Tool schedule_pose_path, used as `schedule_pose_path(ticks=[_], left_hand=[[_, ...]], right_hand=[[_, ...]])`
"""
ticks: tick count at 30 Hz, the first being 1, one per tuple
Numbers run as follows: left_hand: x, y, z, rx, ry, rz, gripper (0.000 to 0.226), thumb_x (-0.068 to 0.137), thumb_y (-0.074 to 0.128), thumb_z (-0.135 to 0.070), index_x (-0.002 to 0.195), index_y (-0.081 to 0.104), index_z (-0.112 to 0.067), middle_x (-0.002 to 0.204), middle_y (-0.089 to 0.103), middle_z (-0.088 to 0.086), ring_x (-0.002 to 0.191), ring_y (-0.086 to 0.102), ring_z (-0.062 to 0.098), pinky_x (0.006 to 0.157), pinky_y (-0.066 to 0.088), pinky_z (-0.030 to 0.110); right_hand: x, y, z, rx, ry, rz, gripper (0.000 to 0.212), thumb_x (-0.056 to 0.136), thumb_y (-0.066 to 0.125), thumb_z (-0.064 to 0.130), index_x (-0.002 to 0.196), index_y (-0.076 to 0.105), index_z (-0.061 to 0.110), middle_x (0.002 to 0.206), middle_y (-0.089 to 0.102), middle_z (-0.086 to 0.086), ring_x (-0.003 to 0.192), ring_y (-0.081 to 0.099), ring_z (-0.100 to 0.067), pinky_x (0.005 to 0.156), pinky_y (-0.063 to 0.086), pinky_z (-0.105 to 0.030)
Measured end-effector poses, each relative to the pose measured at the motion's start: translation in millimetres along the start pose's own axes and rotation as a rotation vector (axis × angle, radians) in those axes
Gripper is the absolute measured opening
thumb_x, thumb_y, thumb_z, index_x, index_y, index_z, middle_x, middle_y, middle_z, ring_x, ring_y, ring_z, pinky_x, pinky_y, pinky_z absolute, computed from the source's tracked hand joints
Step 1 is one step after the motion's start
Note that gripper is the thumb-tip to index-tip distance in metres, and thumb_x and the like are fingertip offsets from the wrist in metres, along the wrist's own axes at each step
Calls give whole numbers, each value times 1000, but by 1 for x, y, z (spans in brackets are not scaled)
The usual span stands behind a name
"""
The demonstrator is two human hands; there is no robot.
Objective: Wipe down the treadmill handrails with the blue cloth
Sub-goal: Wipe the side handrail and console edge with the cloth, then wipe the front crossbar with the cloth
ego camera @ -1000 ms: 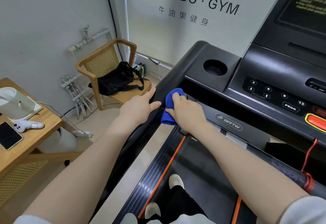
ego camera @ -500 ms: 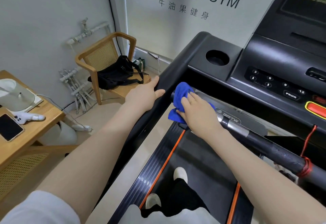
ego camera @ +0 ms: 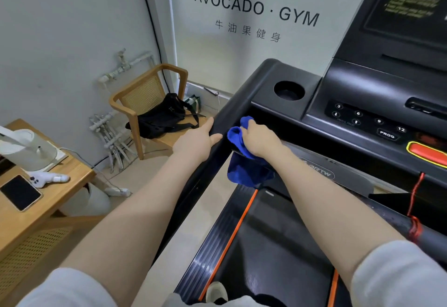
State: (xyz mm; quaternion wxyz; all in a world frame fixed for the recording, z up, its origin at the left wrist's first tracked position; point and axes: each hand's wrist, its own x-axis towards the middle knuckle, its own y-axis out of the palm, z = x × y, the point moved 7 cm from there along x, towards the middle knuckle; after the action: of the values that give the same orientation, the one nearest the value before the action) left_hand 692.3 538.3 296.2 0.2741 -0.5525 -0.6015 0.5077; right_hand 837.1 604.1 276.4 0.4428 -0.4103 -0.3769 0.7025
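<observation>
The black left handrail (ego camera: 244,94) of the treadmill runs from the console corner down toward me. My left hand (ego camera: 196,138) lies flat on top of this rail, thumb on its inner side. My right hand (ego camera: 260,137) grips the blue cloth (ego camera: 242,161) and presses it against the left end of the front crossbar (ego camera: 425,236), just under the console. Part of the cloth hangs loose below my hand. The crossbar is mostly hidden by my right forearm.
The console (ego camera: 362,113) has a cup hole (ego camera: 289,90), number buttons and a red stop button (ego camera: 428,153) with a red safety cord (ego camera: 414,210). A wooden chair (ego camera: 145,96) holding a black bag stands left. A wooden table (ego camera: 36,200) carries a phone and kettle.
My right hand has slid the cloth left and up along the crossbar toward the handrail corner, and the cloth now hangs lower. My left hand stays on the rail.
</observation>
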Motion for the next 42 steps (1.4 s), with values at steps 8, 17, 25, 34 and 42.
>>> schedule_pose_path(ticks=[8,17,25,34,42], left_hand=[[-5,0,-3,-21,-33,13,54,98,31,-41,148,10,-34,131,52,17,111,54,37,84,47,43],[-6,-1,-7,-70,-56,8,56,98,37,-37,148,13,-30,141,46,14,121,49,35,95,45,46],[-15,9,-43,198,80,-262,54,94,45,-10,144,28,-19,155,18,16,140,19,37,107,30,48],[-38,68,-115,191,515,-153,55,80,69,-21,131,52,-11,138,49,11,128,42,31,102,38,46],[-32,63,-106,-43,293,-153,47,80,61,-7,125,49,-12,134,49,2,132,38,25,96,37,32]], right_hand=[[-82,-16,-61,-252,40,-227,30,99,30,33,105,40,7,95,62,-12,85,60,-34,62,35,-34],[-40,0,-10,-231,-154,-187,41,97,32,44,120,40,10,101,55,-7,70,53,-27,56,35,-33],[-80,-10,-64,-240,-195,-83,41,99,26,43,114,43,9,105,57,-11,91,58,-32,64,37,-34],[-122,-40,-139,-382,-98,-7,35,102,24,32,123,43,11,109,56,-13,93,59,-32,67,40,-35],[-80,-9,-53,-271,-389,6,42,100,29,39,124,42,7,122,50,-16,97,56,-33,66,40,-36]])
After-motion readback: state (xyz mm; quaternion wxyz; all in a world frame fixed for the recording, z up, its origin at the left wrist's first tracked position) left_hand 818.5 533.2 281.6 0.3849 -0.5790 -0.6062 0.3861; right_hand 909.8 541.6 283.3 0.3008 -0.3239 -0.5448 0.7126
